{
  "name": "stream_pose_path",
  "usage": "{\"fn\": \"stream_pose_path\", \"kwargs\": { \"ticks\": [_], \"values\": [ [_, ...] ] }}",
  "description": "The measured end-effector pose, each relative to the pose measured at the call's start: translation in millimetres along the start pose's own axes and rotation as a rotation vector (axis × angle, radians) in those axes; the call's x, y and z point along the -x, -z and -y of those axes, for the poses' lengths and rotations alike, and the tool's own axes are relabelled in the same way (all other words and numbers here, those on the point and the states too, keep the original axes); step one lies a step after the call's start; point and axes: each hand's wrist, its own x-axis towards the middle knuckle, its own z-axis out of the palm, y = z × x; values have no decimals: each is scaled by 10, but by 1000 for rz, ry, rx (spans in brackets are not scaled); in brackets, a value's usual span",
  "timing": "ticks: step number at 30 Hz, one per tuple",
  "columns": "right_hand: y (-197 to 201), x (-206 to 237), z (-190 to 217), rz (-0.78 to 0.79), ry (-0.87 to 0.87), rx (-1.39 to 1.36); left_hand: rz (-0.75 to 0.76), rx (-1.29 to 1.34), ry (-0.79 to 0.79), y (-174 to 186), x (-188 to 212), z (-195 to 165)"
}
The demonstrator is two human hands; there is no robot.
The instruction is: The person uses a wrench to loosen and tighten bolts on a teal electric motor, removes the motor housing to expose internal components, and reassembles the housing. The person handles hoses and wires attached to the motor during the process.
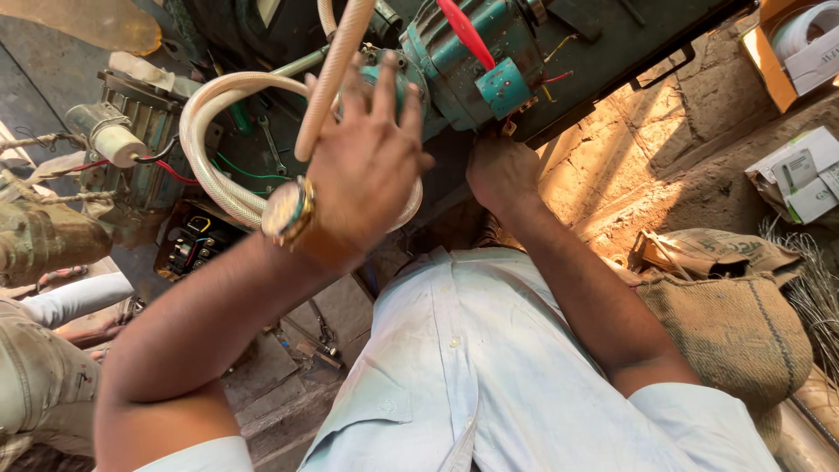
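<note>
My left hand [367, 162], with a gold wristwatch on the wrist, reaches up with fingers spread against a teal motor housing [468, 57] and a beige ribbed hose [328, 83] that runs across it. My right hand [502, 175] is pressed up under the motor's mount, fingers curled and partly hidden behind the dark frame; whether it holds anything I cannot tell. A red fan blade [463, 31] sticks out of the motor. The hose loops in a coil [210, 149] to the left.
A smaller grey motor with red and black wires [131, 144] and a black terminal block [192, 245] sit at left. Another person's sleeve and trouser leg [52, 323] are at far left. Burlap sacks [725, 323] and cardboard boxes [800, 175] lie at right on dirt.
</note>
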Motion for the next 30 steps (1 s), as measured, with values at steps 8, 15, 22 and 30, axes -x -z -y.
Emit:
{"fn": "stream_pose_path", "kwargs": {
  "ticks": [8,15,22,30],
  "values": [
    [-44,46,-54,-117,-18,-470,93,-25,-127,-224,-207,361],
    [-131,69,-136,-103,30,-569,-222,-79,-396,-409,-467,553],
    [-257,122,-208,-70,-4,-553,-267,-411,-499,-368,-528,591],
    [-327,166,-260,-103,34,-510,-205,-193,-450,-342,-548,583]
  ]
}}
